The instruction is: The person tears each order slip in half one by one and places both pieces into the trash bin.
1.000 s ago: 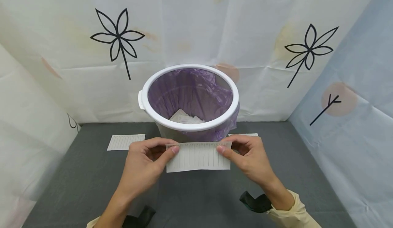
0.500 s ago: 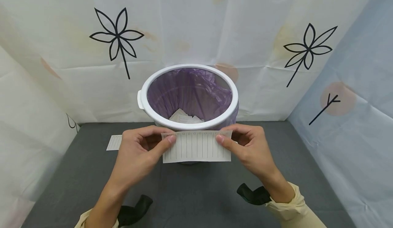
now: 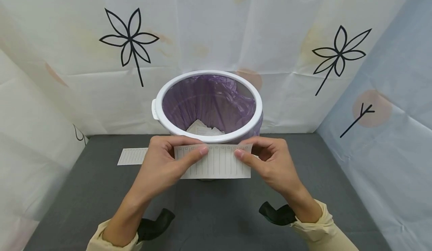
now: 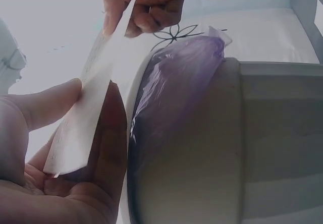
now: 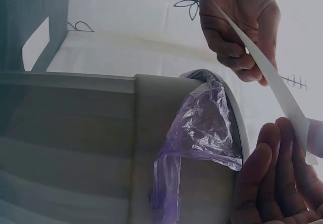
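A white sheet of lined paper is stretched between both hands in front of the bin, its lines running up and down. My left hand pinches its upper left part, thumb in front and fingers behind. At the upper right, my right hand pinches it the same way. The white-rimmed bin, lined with a purple plastic bag, stands just beyond the paper. Inside lie several pieces of white paper. In the left wrist view the sheet is seen nearly edge-on, close to the bin's rim.
Another lined sheet lies on the dark grey table to the left, partly behind the left hand. White cloth with flower drawings hangs behind, and a bluish cloth hangs at the right. Dark straps hang at the wrists.
Both hands have raised the paper toward the bin's rim. In the last half second, the left thumb has shifted right along the sheet, toward the right hand.
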`<move>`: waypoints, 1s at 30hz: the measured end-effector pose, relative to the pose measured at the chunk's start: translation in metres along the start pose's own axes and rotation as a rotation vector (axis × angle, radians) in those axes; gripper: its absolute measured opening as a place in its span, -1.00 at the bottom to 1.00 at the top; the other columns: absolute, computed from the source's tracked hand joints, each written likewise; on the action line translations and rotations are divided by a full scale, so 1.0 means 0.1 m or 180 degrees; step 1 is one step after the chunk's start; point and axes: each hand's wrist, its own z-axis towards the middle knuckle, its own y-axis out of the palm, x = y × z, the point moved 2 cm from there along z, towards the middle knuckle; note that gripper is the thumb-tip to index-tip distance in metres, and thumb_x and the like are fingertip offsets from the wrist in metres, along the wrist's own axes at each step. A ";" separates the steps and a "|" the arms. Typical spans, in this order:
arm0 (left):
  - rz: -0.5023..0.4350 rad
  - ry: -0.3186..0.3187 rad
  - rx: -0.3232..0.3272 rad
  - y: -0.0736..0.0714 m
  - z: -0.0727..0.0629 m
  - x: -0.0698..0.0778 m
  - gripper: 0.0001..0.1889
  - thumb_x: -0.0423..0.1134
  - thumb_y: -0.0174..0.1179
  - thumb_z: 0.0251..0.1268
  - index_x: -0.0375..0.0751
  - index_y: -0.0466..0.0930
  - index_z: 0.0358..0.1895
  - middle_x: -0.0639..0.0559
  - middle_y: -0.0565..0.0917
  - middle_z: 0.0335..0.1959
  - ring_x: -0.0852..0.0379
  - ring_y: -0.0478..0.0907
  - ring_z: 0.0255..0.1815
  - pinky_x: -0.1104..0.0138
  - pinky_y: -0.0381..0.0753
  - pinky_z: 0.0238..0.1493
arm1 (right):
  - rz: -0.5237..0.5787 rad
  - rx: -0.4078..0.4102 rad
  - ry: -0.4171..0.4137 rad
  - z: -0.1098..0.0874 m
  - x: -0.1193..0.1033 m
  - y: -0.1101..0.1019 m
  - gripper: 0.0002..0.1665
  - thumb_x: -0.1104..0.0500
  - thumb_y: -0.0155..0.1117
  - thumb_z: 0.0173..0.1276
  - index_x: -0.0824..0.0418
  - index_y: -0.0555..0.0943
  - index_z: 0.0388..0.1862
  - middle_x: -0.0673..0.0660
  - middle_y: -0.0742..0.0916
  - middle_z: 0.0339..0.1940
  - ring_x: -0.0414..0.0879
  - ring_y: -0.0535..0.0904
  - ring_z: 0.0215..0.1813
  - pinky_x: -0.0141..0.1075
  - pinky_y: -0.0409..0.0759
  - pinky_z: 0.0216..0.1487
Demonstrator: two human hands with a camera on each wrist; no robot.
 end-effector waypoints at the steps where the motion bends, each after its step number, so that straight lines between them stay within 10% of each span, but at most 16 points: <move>1: 0.0009 0.0007 -0.0017 0.01 0.01 0.00 -0.91 -0.31 0.44 0.25 -0.18 0.84 -0.21 0.11 0.79 -0.31 0.24 0.63 -0.38 0.42 0.59 -0.31 | 0.0012 -0.0012 0.0001 0.00 0.00 0.00 -0.92 0.49 0.35 0.30 0.43 0.72 -0.25 0.17 0.75 -0.38 -0.07 0.67 -0.45 -0.28 0.65 -0.42; 3: 0.0033 0.0050 -0.0035 0.03 0.02 0.00 -0.91 -0.32 0.43 0.26 -0.21 0.84 -0.21 0.10 0.80 -0.23 0.17 0.70 -0.09 0.37 0.63 -0.08 | 0.0021 -0.0025 -0.0008 0.01 0.00 0.01 -0.92 0.50 0.34 0.30 0.42 0.71 -0.25 0.16 0.75 -0.37 -0.08 0.66 -0.43 -0.29 0.64 -0.41; 30: 0.0289 0.0460 0.0039 0.11 0.04 0.04 -0.90 -0.38 0.43 0.24 -0.19 0.83 -0.20 0.18 0.80 -0.24 0.21 0.71 -0.08 0.33 0.62 -0.06 | -0.0406 -0.0147 -0.0409 0.20 -0.06 0.19 -0.82 0.48 0.40 0.27 0.32 0.78 -0.18 0.13 0.81 -0.25 -0.05 0.72 -0.18 -0.27 0.64 -0.14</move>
